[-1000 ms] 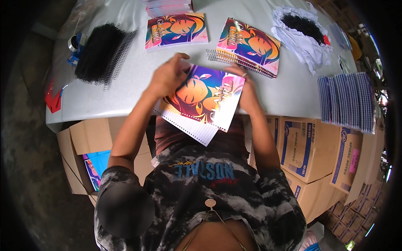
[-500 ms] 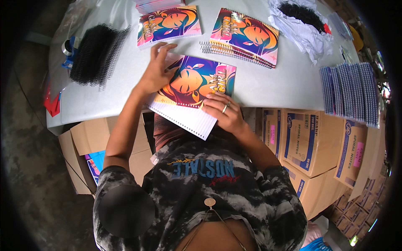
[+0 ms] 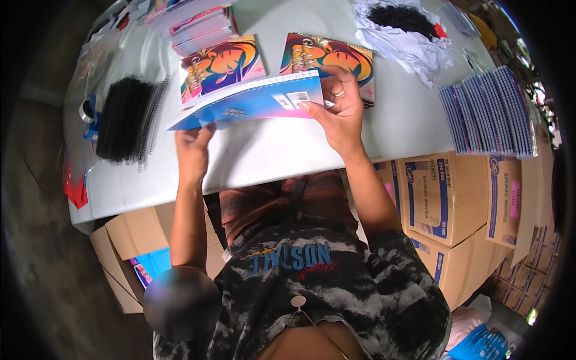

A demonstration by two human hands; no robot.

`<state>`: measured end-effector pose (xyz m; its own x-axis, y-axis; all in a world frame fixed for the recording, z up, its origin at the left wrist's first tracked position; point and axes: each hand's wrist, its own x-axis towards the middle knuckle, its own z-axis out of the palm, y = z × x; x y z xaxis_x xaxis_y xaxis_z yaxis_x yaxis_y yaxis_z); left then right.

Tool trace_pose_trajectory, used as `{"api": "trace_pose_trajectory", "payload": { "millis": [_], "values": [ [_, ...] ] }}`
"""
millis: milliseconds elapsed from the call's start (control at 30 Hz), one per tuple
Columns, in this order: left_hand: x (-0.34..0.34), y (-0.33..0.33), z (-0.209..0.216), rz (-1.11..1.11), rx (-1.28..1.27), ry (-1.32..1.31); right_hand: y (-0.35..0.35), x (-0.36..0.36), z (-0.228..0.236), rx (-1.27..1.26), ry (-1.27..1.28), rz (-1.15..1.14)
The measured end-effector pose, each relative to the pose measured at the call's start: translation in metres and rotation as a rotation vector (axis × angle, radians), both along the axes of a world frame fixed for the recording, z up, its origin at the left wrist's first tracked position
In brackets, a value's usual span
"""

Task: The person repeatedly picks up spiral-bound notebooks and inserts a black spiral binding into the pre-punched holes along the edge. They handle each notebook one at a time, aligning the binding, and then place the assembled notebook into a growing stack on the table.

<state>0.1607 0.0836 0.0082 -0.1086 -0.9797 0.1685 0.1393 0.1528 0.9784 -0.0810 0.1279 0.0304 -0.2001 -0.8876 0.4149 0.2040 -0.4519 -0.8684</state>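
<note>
Both my hands hold up a notebook [image 3: 255, 108] above the near part of the table. Its blue and pink back cover faces me, with a white label near the right end, and punched holes run along its upper edge. My left hand [image 3: 193, 150] grips the lower left edge, the fingers partly hidden behind it. My right hand [image 3: 343, 111] clasps the right end, thumb on the back cover and fingers behind. Beyond it lie an illustrated notebook stack [image 3: 225, 60] on the left and a coil-bound notebook stack [image 3: 330, 57] on the right, both partly covered.
Black spiral coils [image 3: 123, 120] lie at left, beside a blue tape dispenser [image 3: 91, 117]. A taller notebook pile [image 3: 204, 27] stands farther back. Striped cloth [image 3: 393, 45] holds more black coils. Bound notebooks [image 3: 489, 111] are packed at right. Cardboard boxes [image 3: 447, 192] stand below the table.
The notebook has been lifted off the table and turned from its illustrated front to its blue back. My right hand has moved up to its right end, my left to its lower left edge.
</note>
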Motion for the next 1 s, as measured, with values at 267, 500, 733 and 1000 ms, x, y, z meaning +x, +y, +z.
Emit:
{"api": "trace_pose_trajectory", "payload": {
  "millis": [267, 500, 733, 1000],
  "values": [
    [-0.011, -0.011, -0.025, -0.031, 0.101, -0.024, -0.014, -0.005, -0.038, 0.222, 0.014, 0.087],
    [0.009, -0.005, -0.049, -0.153, 0.064, -0.266, 0.000, -0.006, -0.011, 0.080, 0.131, 0.232],
    [0.077, -0.088, -0.028, 0.614, -0.438, -1.442, 0.006, -0.003, -0.019, 0.059, 0.207, 0.196],
    [0.108, -0.111, -0.039, 0.612, -0.385, -1.635, 0.004, -0.006, -0.023, -0.018, 0.272, 0.148]
  ]
}}
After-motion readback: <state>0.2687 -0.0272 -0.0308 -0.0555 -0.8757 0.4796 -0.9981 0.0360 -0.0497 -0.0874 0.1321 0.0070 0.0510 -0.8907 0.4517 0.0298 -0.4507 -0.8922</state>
